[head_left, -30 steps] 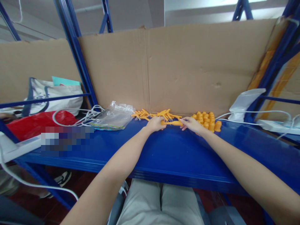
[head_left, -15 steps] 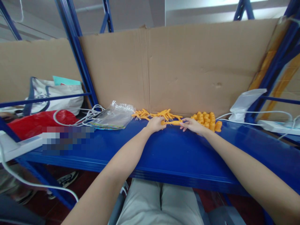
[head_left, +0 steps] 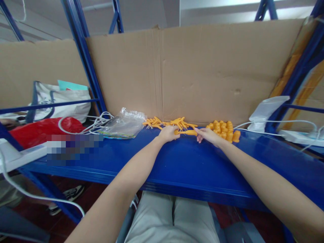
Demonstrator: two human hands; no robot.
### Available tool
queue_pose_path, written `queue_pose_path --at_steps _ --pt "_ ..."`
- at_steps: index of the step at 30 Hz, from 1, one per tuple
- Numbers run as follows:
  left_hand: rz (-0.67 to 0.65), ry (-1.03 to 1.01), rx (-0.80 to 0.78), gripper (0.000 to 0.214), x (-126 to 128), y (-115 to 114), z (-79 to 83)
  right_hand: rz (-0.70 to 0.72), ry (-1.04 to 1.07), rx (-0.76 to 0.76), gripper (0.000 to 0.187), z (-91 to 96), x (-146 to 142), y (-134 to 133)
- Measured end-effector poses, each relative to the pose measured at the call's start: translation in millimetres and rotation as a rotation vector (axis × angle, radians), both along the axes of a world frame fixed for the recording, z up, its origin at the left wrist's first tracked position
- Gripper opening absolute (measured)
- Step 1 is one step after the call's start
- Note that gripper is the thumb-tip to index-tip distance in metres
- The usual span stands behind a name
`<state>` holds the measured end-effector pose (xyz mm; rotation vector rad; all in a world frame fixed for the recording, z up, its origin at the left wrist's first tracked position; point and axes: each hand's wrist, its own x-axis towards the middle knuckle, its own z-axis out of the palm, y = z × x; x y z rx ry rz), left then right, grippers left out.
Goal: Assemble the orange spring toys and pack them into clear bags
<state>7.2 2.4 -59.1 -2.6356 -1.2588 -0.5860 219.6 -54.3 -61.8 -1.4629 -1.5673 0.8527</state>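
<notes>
An orange, elongated rubbery-looking piece [head_left: 187, 133] stretches level between my two hands, just above the blue shelf. My left hand [head_left: 168, 134] is closed around its left end, so that end is mostly hidden. With thumb and fingers, my right hand [head_left: 207, 135] pinches the right end. Right behind my hands lies a loose pile of orange branching pieces [head_left: 178, 123] with small metal chains or rings among them. Close to my right hand stand several stubby orange pieces [head_left: 222, 128] packed in rows; their exact kind is too small to tell.
A clear plastic bag [head_left: 124, 125] lies left of the pile, beside white cables [head_left: 101, 119]. A red bag [head_left: 48, 130] and a white tote [head_left: 62, 104] are further left. Cardboard [head_left: 202, 74] walls the back of the blue shelf [head_left: 192, 165]. A white power strip [head_left: 298, 136] sits at right.
My right fingers have shifted slightly on the end of the orange piece, and the thumb now lies further over it. My left hand keeps its grip. The view has moved a little.
</notes>
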Motion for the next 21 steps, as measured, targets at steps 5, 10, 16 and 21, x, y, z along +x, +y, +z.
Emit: queue_pose_path --at_steps 5,10,16,21 --pt "-0.003 0.001 -0.006 0.028 0.4 -0.1 0.7 -0.024 0.016 0.042 0.025 -3.7 2.0 4.1" --pt "-0.018 0.002 -0.01 0.028 1.3 -2.1 2.1 0.028 0.042 0.089 0.01 -8.0 3.5 7.4" --pt "-0.018 0.005 -0.012 0.026 2.3 -3.0 3.1 0.044 0.083 0.053 0.014 -10.7 6.7 11.1" --pt "-0.002 -0.02 -0.018 0.026 1.5 -2.3 3.5 0.039 0.075 0.024 0.017 -10.0 8.1 10.9"
